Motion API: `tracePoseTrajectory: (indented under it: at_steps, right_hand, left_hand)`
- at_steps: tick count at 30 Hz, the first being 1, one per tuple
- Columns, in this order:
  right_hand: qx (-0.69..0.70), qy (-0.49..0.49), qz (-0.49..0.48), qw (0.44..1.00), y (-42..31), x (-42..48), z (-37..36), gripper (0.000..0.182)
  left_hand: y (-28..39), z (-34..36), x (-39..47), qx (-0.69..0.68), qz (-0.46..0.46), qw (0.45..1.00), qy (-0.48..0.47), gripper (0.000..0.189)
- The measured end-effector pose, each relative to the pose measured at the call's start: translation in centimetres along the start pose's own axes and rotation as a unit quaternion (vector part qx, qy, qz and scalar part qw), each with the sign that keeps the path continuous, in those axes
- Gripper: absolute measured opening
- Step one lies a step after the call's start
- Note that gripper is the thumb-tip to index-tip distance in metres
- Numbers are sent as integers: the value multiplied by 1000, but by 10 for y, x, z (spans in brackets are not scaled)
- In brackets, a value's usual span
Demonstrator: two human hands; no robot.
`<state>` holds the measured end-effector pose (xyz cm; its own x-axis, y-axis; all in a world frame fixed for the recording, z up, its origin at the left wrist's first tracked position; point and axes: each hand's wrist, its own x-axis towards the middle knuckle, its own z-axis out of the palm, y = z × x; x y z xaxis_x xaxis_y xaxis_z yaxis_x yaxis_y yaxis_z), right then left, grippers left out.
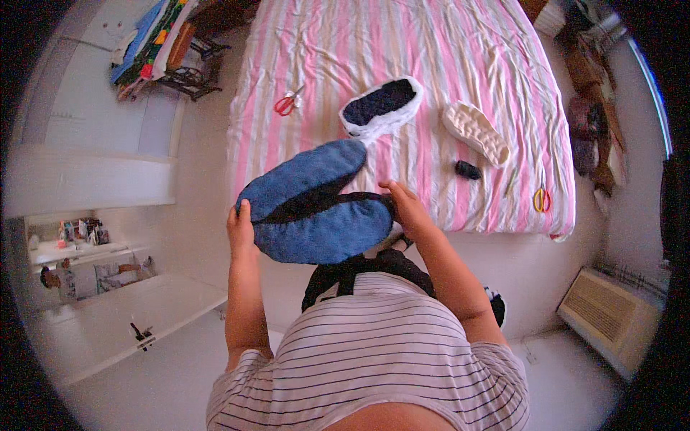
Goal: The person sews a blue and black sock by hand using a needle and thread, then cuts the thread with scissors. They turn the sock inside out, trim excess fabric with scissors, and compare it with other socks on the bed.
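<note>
A padded blue fabric piece (323,231), oblong with a dark opening along its middle, is held up between my hands at the near edge of the bed. My left hand (242,227) grips its left end with the thumb on top. At its right end my right hand (407,207) holds the lower lobe by the dark-lined edge, the index finger stretched out. Just beyond it on the bed lies an oblong white fuzzy piece (388,129) with a dark inside. To the right are a cream puckered fabric piece (477,132) and a small black bundle (468,169), perhaps thread.
Pink, white and beige striped cloth (323,64) covers the bed. Red-handled scissors (285,105) lie at left, yellow-and-red-handled scissors (542,199) at right. A sewing-machine stand (194,70) heaped with cloth stands far left. A window-type air conditioner (609,318) is at right.
</note>
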<state>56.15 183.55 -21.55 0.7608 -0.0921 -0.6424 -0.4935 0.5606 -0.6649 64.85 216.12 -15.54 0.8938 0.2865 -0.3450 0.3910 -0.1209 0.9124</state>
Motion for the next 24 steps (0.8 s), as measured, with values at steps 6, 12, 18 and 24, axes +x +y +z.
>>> tracePoseTrajectory:
  at_steps: [6, 12, 18, 24]
  right_hand:
    - [-55, 26, 33, 998, 38, 8, -18, 30]
    - [-36, 144, 63, 987, 63, -8, -28, 26]
    - [-9, 206, 41, 978, 68, -23, -9, 26]
    - [-16, 206, 70, 976, 84, -28, 5, 25]
  left_hand:
    - [-10, -56, 95, 99, 35, 968, 226, 59]
    - [21, -90, 182, 191, 203, 883, 378, 55]
    - [-1, -50, 233, 98, 303, 841, 439, 44]
    - [-230, 15, 232, 294, 333, 892, 84, 27]
